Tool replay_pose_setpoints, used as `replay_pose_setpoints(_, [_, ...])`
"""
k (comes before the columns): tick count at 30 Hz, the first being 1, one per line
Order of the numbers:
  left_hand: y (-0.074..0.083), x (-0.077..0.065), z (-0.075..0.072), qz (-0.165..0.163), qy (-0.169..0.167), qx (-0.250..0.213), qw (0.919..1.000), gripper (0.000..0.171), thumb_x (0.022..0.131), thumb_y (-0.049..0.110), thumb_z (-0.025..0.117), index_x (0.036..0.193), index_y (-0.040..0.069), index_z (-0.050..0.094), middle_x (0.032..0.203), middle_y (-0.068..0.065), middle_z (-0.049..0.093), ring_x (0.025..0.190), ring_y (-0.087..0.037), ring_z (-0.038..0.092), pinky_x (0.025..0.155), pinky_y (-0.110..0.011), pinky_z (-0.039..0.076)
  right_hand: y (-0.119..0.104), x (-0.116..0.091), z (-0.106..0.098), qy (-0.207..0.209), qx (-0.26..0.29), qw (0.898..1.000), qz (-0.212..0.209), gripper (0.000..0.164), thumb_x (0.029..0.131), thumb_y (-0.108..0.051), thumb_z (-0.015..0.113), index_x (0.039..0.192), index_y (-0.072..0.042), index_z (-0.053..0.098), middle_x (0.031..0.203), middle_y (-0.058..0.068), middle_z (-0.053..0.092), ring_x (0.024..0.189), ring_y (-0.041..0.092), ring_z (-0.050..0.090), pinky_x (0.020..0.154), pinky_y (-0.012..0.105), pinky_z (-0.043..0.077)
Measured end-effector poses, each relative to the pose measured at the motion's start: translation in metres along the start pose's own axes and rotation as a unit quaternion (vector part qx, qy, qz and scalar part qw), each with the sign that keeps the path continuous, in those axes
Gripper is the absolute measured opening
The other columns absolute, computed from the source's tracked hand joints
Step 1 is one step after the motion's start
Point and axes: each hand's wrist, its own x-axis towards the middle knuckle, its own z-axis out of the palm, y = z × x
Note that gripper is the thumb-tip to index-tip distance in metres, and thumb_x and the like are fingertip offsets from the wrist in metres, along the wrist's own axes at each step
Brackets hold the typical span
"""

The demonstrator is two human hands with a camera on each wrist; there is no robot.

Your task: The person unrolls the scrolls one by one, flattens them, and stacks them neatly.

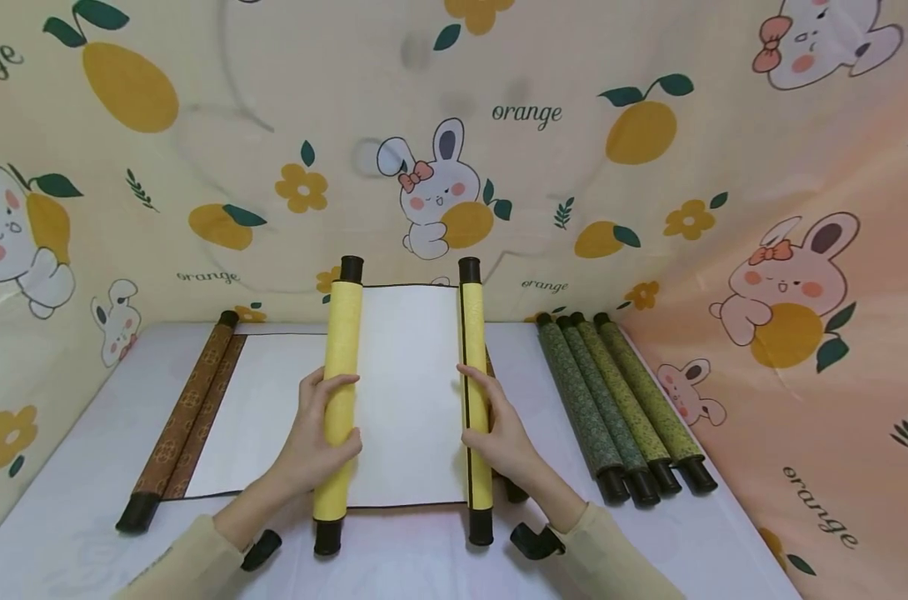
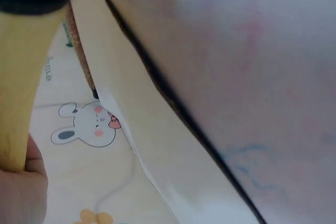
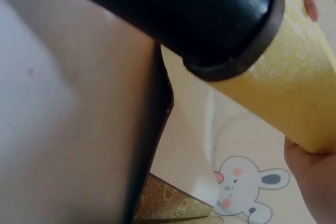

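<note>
A yellow scroll [image 1: 341, 333] is partly unrolled, a blank white sheet [image 1: 409, 400] stretched between its two rolls. My left hand [image 1: 304, 450] grips the left roll, thumb and fingers wrapped around its middle. On the thinner right roll, edged with a dark stripe, my right hand [image 1: 508, 429] holds on in the same way. Black knobs cap both rolls; one knob [image 3: 226, 19] looms large in the right wrist view. Behind and below, a brown patterned scroll [image 1: 187, 417] lies spread on the table, its right part mostly hidden by the yellow one.
Several green scrolls [image 1: 626, 408], rolled up, lie side by side at the table's right. The white tabletop [image 1: 416, 567] meets a hanging cloth [image 1: 311, 83] printed with rabbits and oranges at the back and sides. Small black devices [image 1: 261, 550] sit at both cuffs.
</note>
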Motion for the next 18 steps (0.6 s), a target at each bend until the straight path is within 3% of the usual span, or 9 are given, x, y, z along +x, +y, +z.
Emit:
replay_pose_setpoints(5, [0.001, 0.001, -0.001, -0.019, -0.001, 0.033, 0.9993, 0.087, 0.066, 0.021, 0.087, 0.137, 0.036, 0.038, 0.145, -0.006, 0.014, 0.118, -0.025, 0.038, 0.083, -0.042, 0.041, 0.000, 0.001, 0.003, 0.010, 0.007, 1.000, 0.009, 0.078, 0.080, 0.005, 0.068, 0.146, -0.021, 0.034, 0.144, 0.004, 0.028, 0.111, 0.029, 0.044, 0.082, 0.039, 0.044])
replay_pose_setpoints(12, [0.004, 0.003, -0.006, 0.002, 0.004, 0.003, 1.0000, 0.082, 0.075, -0.007, 0.070, 0.141, 0.030, 0.036, 0.143, -0.008, 0.019, 0.112, -0.026, 0.041, 0.083, -0.043, 0.041, 0.002, 0.000, 0.001, 0.032, -0.012, 0.999, -0.007, 0.077, 0.082, 0.008, 0.065, 0.146, -0.021, 0.033, 0.147, 0.012, 0.027, 0.117, 0.031, 0.043, 0.086, 0.042, 0.043])
replay_pose_setpoints(18, [0.004, 0.000, -0.012, -0.004, 0.011, -0.002, 0.9999, 0.085, 0.075, -0.009, 0.067, 0.141, 0.033, 0.033, 0.141, -0.006, 0.027, 0.104, -0.024, 0.044, 0.075, -0.039, 0.044, 0.002, -0.002, -0.003, 0.024, -0.028, 0.999, -0.011, 0.078, 0.083, 0.007, 0.065, 0.147, -0.022, 0.031, 0.149, 0.013, 0.025, 0.113, 0.030, 0.044, 0.081, 0.040, 0.047])
